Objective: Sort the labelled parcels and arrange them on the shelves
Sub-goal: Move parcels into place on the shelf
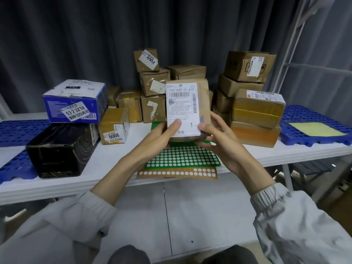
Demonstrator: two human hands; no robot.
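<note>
Brown parcel (187, 109) held upright between both hands, above the white table (106, 166), label facing the camera, top line reads 502-602-12 815. Left hand (162, 136) grips its lower left edge, thumb on the label; right hand (219, 141) grips lower right, thumb on the label corner, fingers wrapped behind. Just below the hands: green dot sticker sheet (181, 157). Behind the hands: stacked cardboard boxes (154, 82). Left of the left hand: blue box (76, 101) on a black box (61, 149).
</note>
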